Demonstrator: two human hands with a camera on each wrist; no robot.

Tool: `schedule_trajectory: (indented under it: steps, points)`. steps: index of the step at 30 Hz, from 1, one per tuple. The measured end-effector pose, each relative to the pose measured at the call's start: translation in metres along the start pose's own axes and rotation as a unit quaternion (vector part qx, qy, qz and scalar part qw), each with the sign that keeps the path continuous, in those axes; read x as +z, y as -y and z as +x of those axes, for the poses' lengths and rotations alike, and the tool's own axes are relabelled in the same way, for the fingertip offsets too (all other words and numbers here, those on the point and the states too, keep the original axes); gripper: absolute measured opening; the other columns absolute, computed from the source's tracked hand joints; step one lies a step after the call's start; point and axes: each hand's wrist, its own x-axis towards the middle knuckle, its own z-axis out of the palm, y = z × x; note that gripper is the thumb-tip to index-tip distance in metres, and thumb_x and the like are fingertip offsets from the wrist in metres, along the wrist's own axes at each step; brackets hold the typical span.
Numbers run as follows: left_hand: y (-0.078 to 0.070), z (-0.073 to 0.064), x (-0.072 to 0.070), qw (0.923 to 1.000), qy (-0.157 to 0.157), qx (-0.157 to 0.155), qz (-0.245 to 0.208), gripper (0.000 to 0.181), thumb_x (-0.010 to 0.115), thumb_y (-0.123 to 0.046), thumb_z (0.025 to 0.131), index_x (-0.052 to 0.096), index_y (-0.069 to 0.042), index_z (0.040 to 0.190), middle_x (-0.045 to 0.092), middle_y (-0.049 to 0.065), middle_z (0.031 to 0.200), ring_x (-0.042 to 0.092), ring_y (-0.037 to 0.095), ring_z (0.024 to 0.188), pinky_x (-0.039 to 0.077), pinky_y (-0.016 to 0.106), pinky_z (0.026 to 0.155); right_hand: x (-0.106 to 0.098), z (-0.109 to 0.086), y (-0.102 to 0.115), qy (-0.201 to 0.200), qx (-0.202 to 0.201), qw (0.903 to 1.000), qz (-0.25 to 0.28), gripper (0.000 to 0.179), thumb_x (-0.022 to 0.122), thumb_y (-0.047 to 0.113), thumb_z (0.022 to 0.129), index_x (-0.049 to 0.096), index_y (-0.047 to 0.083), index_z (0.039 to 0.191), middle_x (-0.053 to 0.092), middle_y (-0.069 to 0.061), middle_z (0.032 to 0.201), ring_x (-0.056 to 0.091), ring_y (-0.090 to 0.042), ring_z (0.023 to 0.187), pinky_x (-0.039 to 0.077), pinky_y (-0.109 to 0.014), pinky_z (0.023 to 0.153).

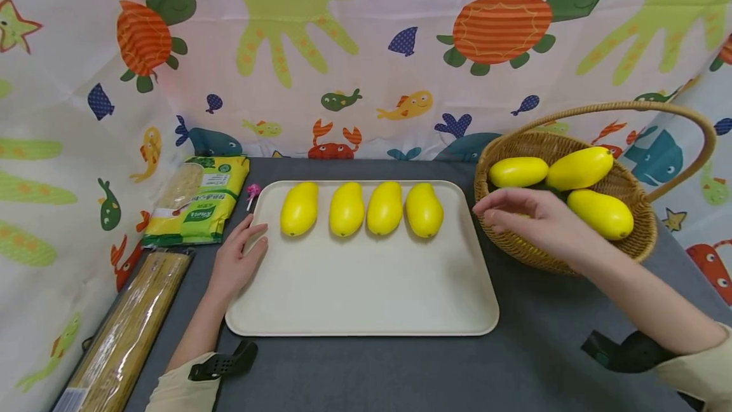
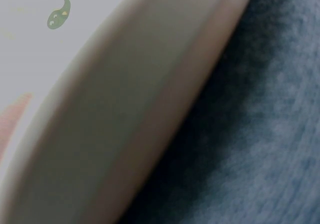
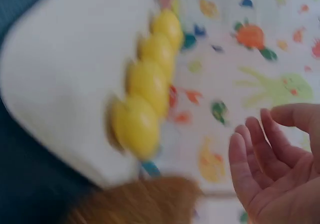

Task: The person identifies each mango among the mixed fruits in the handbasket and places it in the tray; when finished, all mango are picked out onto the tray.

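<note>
Several yellow mangoes (image 1: 345, 210) stand in a row along the far side of a cream tray (image 1: 366, 291). My left hand (image 1: 237, 259) rests at the tray's left edge with its fingers relaxed and nothing in them. The tray's blurred rim (image 2: 125, 83) fills much of the left wrist view. Over the left part of a wicker basket (image 1: 643, 240) hovers my right hand (image 1: 534, 218), its fingers loosely bent and holding nothing. More yellow mangoes (image 1: 600, 213) lie in the basket, partly hidden by that hand. In the right wrist view the right palm (image 3: 280, 184) shows bare.
A green and yellow Knorr packet (image 1: 200, 202) lies left of the tray, beside a small pink lollipop (image 1: 253, 192). Nearer, a long clear pack of dry noodles (image 1: 126, 329) lies along the table's left side. A cloth with sea animals (image 1: 366, 68) hangs behind the grey table (image 1: 366, 374).
</note>
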Motion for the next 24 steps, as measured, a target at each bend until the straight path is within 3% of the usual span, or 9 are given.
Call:
schedule_trajectory:
  steps: [3,6,8,10,15,19,24]
  points:
    - [0.001,0.000,-0.001,1.0000,-0.002,0.003,0.000,0.043,0.056,-0.033,0.099,0.057,-0.011,0.137,0.025,0.002,0.159,0.022,0.031,0.145,0.028,0.056,0.111,-0.031,0.005,-0.002,-0.047,-0.018,0.9897,-0.134,0.025,0.061,0.026,0.098,0.067,0.010,0.115,0.068,-0.008,0.106,0.061,-0.025,0.090,0.053,-0.026,0.073]
    - [0.002,0.000,-0.001,1.0000,-0.003,0.004,0.000,0.043,0.056,-0.034,0.099,0.057,-0.012,0.137,0.026,0.002,0.159,0.022,0.031,0.145,0.028,0.057,0.111,-0.059,0.014,-0.011,-0.099,-0.019,0.9559,-0.276,0.023,0.064,0.025,0.095,0.069,0.007,0.108,0.069,-0.011,0.096,0.060,-0.026,0.084,0.050,-0.032,0.063]
    - [0.003,0.000,0.000,1.0000,-0.003,0.004,-0.001,0.043,0.056,-0.033,0.099,0.057,-0.012,0.137,0.026,0.002,0.159,0.021,0.031,0.146,0.027,0.057,0.111,-0.077,0.021,-0.021,-0.119,0.005,0.9367,-0.329,0.025,0.062,0.025,0.094,0.068,0.004,0.107,0.067,-0.017,0.095,0.059,-0.030,0.081,0.050,-0.038,0.059]
    - [0.003,0.000,0.000,1.0000,-0.003,0.004,-0.002,0.043,0.056,-0.034,0.099,0.057,-0.012,0.137,0.026,0.001,0.159,0.021,0.030,0.146,0.026,0.058,0.111,-0.095,0.028,-0.034,-0.121,0.047,0.9285,-0.348,0.033,0.059,0.029,0.095,0.064,0.000,0.111,0.064,-0.023,0.102,0.057,-0.035,0.083,0.048,-0.044,0.058]
    - [0.005,0.001,0.000,1.0000,0.000,0.002,-0.004,0.044,0.056,-0.035,0.099,0.057,-0.013,0.137,0.026,0.000,0.159,0.021,0.030,0.146,0.025,0.060,0.111,-0.128,0.037,-0.068,-0.132,0.136,0.9225,-0.336,0.057,0.055,0.037,0.096,0.048,-0.011,0.126,0.048,-0.036,0.118,0.049,-0.049,0.097,0.044,-0.058,0.072]
    - [0.005,0.001,0.000,1.0000,0.003,-0.001,-0.006,0.044,0.056,-0.034,0.099,0.057,-0.013,0.137,0.025,-0.001,0.159,0.020,0.030,0.146,0.024,0.060,0.111,-0.140,0.039,-0.093,-0.141,0.163,0.9198,-0.328,0.067,0.055,0.043,0.095,0.044,-0.019,0.120,0.042,-0.039,0.109,0.047,-0.052,0.091,0.043,-0.058,0.071]
    - [0.004,0.001,-0.001,1.0000,0.004,-0.001,-0.008,0.044,0.056,-0.034,0.099,0.057,-0.012,0.137,0.025,0.000,0.160,0.019,0.030,0.146,0.023,0.060,0.112,-0.146,0.040,-0.114,-0.106,0.181,0.9208,-0.329,0.083,0.049,0.056,0.094,0.044,-0.024,0.113,0.046,-0.040,0.098,0.047,-0.047,0.080,0.042,-0.050,0.063]
